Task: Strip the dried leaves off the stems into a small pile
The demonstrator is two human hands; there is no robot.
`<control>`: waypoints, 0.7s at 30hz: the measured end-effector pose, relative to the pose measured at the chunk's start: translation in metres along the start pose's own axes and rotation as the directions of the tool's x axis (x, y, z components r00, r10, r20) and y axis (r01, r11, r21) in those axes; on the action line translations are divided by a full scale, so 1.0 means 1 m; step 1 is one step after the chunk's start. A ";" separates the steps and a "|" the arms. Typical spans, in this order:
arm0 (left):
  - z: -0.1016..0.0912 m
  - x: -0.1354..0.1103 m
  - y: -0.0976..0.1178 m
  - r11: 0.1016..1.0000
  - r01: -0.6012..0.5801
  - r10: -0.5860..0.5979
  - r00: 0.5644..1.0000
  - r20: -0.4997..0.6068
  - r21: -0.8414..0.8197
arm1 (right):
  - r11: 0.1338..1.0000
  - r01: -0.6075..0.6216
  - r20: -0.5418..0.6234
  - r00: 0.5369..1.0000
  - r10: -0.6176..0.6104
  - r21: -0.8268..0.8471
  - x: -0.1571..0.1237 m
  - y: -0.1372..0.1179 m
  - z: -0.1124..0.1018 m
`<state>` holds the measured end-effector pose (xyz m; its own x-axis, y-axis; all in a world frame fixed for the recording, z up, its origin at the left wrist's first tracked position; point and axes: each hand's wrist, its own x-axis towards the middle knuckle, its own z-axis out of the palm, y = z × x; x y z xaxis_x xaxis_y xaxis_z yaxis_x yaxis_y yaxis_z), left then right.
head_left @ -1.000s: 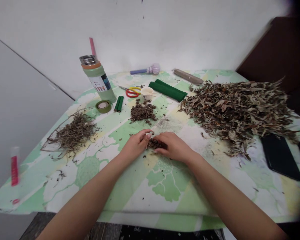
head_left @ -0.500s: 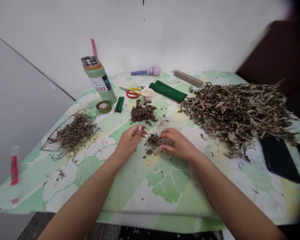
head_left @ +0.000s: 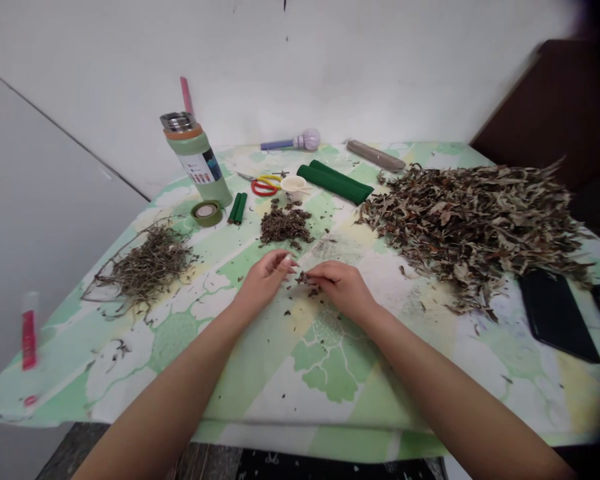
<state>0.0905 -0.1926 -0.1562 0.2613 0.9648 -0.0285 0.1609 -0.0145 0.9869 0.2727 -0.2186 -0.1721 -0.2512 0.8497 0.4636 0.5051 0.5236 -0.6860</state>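
My left hand [head_left: 264,281] and my right hand [head_left: 341,285] meet at the middle of the table [head_left: 290,393], fingers curled. Between their fingertips lies a small clump of crushed dried leaves [head_left: 307,279], pinched by my right hand; crumbs lie scattered below it. My left hand's fingers are bent close to the clump, holding something I cannot make out. Just beyond lies a small pile of crushed leaves [head_left: 285,225]. A large heap of whole dried leaves [head_left: 475,217] fills the right side. A pile of bare stems [head_left: 147,263] lies at the left.
At the back stand a green flask [head_left: 196,159], a tape roll [head_left: 207,213], two green sticks [head_left: 238,207], scissors [head_left: 265,183], a small cup [head_left: 294,186], green rolled cloth [head_left: 336,181] and a purple-handled tool [head_left: 295,141]. A black phone [head_left: 557,313] lies at the right; a red tube [head_left: 29,340] at the left edge.
My hands drew apart from the clump, then closed in again slightly farther from me. The clump between them looks smaller, with crumbs left on the cloth.
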 end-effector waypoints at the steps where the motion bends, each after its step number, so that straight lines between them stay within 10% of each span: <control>1: 0.004 -0.001 0.001 0.994 0.064 -0.059 0.996 0.061 -0.085 | 1.000 -0.004 -0.044 0.999 0.005 0.021 0.000 -0.002 -0.001; 5: 0.019 -0.007 0.004 0.867 0.302 -0.194 0.938 0.289 -0.397 | 0.996 0.049 -0.050 0.998 -0.046 0.077 0.000 -0.008 -0.001; 9: 0.022 -0.009 0.003 0.794 0.321 -0.200 0.940 0.277 -0.517 | 0.985 0.158 0.026 0.987 -0.160 0.070 0.002 -0.010 -0.003; 21: 0.012 -0.004 -0.005 0.951 0.230 -0.177 0.953 0.247 -0.206 | 0.986 0.161 0.244 0.955 -0.169 0.054 0.001 0.003 -0.002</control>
<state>0.1004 -0.1993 -0.1628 0.4558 0.8568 -0.2409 0.0173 0.2621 0.9649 0.2753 -0.2161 -0.1726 -0.5270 0.7379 0.4217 0.4127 0.6559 -0.6320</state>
